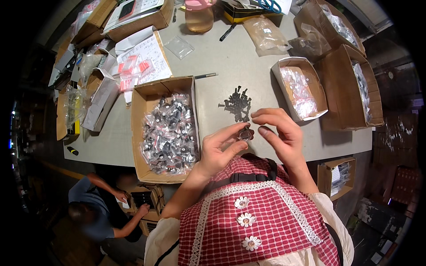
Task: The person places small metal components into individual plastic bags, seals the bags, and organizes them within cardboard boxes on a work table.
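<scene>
By the near edge of the tabletop [235,57], the left hand [216,148] pinches apparently a clear bag [245,134]; the right hand's [287,138] fingers stand apart. A loosened pinch could drop it.

Screws [238,103] on the table [222,57], between a carton [140,115] of packets [168,137] left and a tray [313,115] of bags [297,86] right

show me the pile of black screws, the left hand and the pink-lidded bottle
Pile of black screws [238,104], head view: the heap's dense middle.
Left hand [215,150], head view: its middle, near the thumb's base.
Pink-lidded bottle [198,21], head view: its body, below the lid.
</scene>
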A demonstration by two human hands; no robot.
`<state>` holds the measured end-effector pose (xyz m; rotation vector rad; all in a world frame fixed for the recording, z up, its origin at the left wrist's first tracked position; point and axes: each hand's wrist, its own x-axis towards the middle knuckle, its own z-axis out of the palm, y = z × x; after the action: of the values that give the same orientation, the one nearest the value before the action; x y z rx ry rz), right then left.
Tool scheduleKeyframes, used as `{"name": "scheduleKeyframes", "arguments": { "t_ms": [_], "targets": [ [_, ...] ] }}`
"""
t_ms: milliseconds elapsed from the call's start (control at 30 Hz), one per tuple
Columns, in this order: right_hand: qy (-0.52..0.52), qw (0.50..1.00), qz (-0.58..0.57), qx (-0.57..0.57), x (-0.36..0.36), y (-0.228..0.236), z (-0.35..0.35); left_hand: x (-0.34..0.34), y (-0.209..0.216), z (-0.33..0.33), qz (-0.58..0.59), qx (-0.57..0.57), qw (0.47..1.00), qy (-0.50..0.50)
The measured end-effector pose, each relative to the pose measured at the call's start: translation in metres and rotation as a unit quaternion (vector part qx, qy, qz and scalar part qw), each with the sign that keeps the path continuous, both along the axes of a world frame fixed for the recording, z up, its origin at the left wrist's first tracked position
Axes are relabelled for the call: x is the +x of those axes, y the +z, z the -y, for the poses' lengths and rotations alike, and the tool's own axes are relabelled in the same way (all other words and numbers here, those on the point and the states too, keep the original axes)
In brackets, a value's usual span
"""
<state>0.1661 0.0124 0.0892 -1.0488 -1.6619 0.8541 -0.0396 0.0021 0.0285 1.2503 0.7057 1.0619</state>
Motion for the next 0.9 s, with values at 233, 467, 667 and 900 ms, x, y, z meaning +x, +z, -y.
{"name": "scheduleKeyframes", "arguments": {
  "t_ms": [233,467,667,900],
  "targets": [
    [-0.001,0.977,0.173,0.124,-0.006,-0.002,-0.005,0.0,-0.003,0.002,0.001,-0.032,0.999,-0.006],
    [0.0,0.971,0.177,0.158,-0.002,0.003,-0.007,0.005,-0.004,0.001,0.048,-0.06,0.997,0.005],
    [0.056,0.998,-0.005,0.025,0.005,-0.001,-0.004,0.001,0.002,0.001,-0.009,-0.038,0.999,-0.004],
    [0.126,0.825,-0.454,-0.31,0.009,0.016,0.001,0.003,0.005,0.0,0.029,-0.047,0.998,0.008]
  ]
}}
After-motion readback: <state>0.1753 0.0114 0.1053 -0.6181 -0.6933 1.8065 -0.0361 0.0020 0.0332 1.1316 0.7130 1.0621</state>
